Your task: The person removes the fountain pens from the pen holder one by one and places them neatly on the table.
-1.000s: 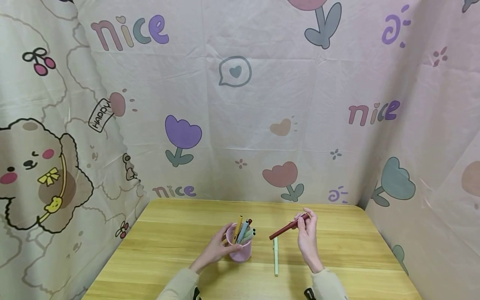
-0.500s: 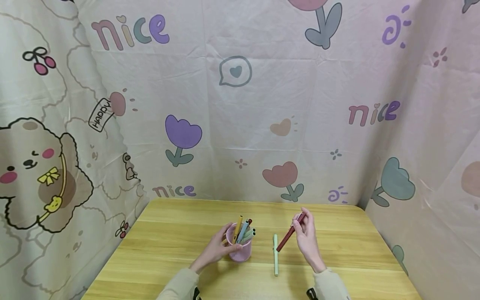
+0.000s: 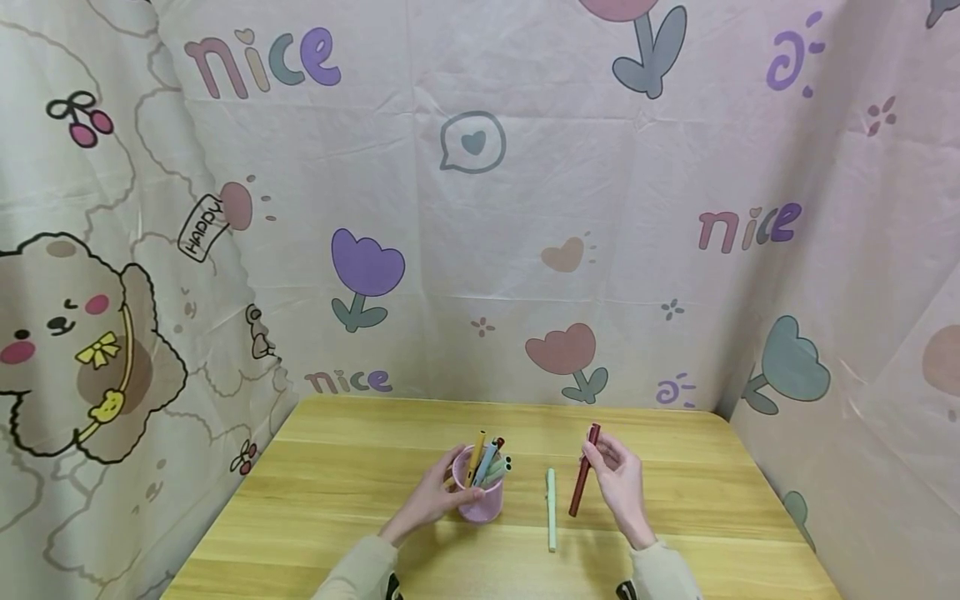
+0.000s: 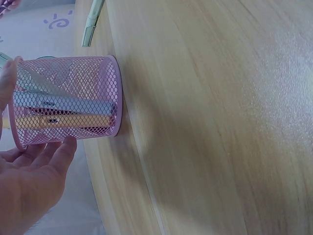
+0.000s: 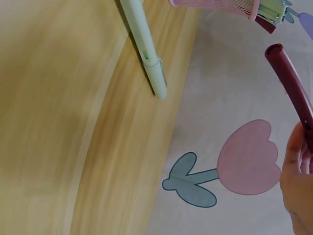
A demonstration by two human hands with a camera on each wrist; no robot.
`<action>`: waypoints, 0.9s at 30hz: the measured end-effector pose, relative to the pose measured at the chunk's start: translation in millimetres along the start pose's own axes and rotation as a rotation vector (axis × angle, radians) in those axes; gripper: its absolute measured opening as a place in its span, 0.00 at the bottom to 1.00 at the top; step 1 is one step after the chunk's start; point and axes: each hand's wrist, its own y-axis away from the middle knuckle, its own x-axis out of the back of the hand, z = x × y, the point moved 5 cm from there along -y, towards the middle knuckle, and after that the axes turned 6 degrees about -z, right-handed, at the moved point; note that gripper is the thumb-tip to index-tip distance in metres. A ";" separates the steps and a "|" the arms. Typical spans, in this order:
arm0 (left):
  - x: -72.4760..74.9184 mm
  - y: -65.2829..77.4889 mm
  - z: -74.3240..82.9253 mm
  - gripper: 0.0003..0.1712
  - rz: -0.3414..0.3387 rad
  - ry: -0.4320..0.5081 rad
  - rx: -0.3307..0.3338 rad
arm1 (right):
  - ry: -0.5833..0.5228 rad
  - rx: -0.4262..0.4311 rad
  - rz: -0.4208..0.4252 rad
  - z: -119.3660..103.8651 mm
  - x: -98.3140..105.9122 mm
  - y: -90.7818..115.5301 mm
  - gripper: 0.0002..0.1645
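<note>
My left hand [image 3: 431, 497] grips a pink mesh pen holder [image 3: 483, 510] standing upright on the table, thumb on the near side and fingers round the far left. Inside lean several pens: a yellow pen [image 3: 477, 457], a light blue pen [image 3: 486, 462], green ones and a dark red one. My right hand [image 3: 621, 483] pinches a dark red pen [image 3: 580, 487] near its upper end, held steeply over the table. Between the holder and this hand lies a light green pen [image 3: 552, 512], pointing away from me; its clip shows in the right wrist view.
The wooden table [image 3: 337, 450] has rounded far corners. A printed curtain [image 3: 480, 208] hangs right behind its back edge, and more printed cloth closes in both sides.
The dark red pen has swung from a leftward slant to nearly upright, its lower end coming toward me, as my right hand turned and moved slightly right. My left hand and the pen holder stayed put.
</note>
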 end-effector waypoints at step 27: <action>-0.2 -1.1 -3.3 0.54 -0.002 -0.019 0.007 | 0.021 -0.191 -0.263 47.0 -4.3 9.4 0.26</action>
